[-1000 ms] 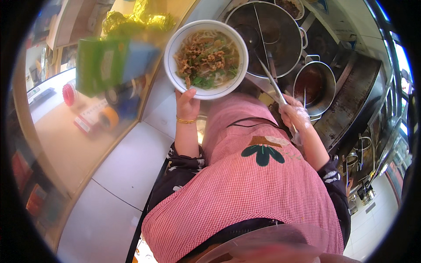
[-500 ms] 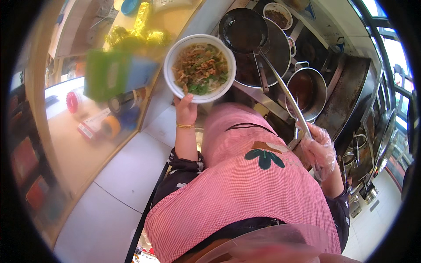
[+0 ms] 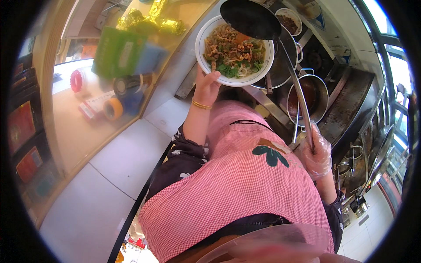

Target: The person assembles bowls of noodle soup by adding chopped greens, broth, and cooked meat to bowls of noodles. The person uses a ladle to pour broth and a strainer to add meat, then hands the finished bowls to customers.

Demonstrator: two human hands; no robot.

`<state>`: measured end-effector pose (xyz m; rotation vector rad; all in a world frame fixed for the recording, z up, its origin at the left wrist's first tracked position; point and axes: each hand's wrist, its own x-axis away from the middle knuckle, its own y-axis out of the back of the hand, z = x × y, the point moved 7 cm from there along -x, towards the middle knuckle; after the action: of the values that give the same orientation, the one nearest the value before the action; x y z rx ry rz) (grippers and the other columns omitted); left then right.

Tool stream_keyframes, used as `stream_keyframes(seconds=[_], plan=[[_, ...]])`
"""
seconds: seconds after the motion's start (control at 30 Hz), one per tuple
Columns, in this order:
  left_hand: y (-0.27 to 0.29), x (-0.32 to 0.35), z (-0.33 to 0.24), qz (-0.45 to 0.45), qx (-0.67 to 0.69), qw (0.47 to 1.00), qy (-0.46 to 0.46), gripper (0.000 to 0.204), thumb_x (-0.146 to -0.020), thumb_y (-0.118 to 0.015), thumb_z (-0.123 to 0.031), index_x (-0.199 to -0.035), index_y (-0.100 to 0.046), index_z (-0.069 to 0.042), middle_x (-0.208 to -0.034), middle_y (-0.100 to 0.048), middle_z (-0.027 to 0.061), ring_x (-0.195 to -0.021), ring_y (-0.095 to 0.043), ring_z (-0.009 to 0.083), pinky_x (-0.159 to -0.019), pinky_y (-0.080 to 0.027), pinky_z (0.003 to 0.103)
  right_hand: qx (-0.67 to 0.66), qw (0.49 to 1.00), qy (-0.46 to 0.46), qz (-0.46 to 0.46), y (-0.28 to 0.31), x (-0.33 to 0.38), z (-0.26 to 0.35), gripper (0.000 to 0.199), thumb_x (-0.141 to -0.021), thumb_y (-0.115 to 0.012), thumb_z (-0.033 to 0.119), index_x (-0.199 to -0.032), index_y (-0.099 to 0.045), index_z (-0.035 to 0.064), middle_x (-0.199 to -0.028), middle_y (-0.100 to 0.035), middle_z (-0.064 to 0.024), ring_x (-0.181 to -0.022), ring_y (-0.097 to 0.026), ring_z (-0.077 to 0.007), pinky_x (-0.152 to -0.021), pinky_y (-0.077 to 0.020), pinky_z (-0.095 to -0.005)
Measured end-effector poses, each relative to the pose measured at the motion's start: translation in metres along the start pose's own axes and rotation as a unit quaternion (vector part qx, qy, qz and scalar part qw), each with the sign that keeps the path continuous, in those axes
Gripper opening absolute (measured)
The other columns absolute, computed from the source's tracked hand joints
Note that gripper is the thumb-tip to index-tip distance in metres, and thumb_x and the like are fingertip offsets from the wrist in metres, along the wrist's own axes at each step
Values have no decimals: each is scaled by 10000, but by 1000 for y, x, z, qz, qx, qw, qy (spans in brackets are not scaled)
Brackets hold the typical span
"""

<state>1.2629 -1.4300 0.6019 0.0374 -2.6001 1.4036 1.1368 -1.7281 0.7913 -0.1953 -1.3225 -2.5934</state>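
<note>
My left hand (image 3: 207, 87) grips the near rim of a white bowl (image 3: 199, 48), thumb on its edge and fingers beneath. Noodles (image 3: 252, 70), browned bits that look like meat and chopped greens fill the bowl. A bracelet circles that wrist. In a clear plastic glove, my right hand (image 3: 316, 153) is wrapped round the long metal handle of a large dark ladle (image 3: 250, 19). The ladle's head is tilted over the bowl's far right side, and orange-brown liquid shows just under its lip. The head hides part of the bowl.
Behind the bowl stands a large pot, partly covered, with a wooden-handled tool (image 3: 268, 83). A two-handled steel pot (image 3: 325, 103) holds reddish-brown liquid. A small bowl (image 3: 299, 31) of dark food sits farther back. Left, behind a clear panel, are tape rolls (image 3: 113, 108) and a green box (image 3: 118, 52).
The ladle's head has come from above the large pot to over the bowl and tipped. My left hand has moved the bowl right and up in the picture.
</note>
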Motion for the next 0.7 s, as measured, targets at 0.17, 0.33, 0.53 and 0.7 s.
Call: stream_keyframes(seconds=[0.17, 0.33, 0.53, 0.7], plan=[[-4, -10, 9, 14, 11, 1000, 18, 805, -754, -664, -32, -1478, -313, -41, -1448, -443, 120, -1336, -461, 255, -1046, -469, 375, 19, 999, 39, -24, 16, -5, 3, 505, -834, -610, -22, -1334, -546, -45, -704, -533, -92, -575, -562, -175, -567, -466, -298], [-4, -11, 11, 15, 21, 1000, -6, 835, -725, -650, -10, -1486, -306, -41, -1463, -423, 114, -1337, -459, 257, -1056, -470, 386, -560, 801, -197, 80, 15, 0, -9, 443, -914, -591, 43, -1345, -524, -37, -677, -503, 27, -455, -429, -50, -429, -332, -182], [-1, 31, 9, -28, 16, 999, -29, 847, -717, -644, -8, -1494, -309, -50, -1460, -421, 103, -1331, -465, 257, -1057, -471, 385, -587, 768, -253, 25, 28, -9, -61, 474, -924, -609, 140, -1334, -495, -70, -666, -463, 36, -409, -357, -17, -352, -311, -160], [13, 122, 16, -47, 45, 995, -79, 821, -737, -654, -6, -1484, -314, -34, -1410, -473, 121, -1289, -509, 263, -1057, -474, 401, -350, 893, -261, 106, -79, -91, -173, 292, -892, -569, 96, -1183, -589, 77, -641, -486, 22, -493, -474, -92, -434, -374, -254]])
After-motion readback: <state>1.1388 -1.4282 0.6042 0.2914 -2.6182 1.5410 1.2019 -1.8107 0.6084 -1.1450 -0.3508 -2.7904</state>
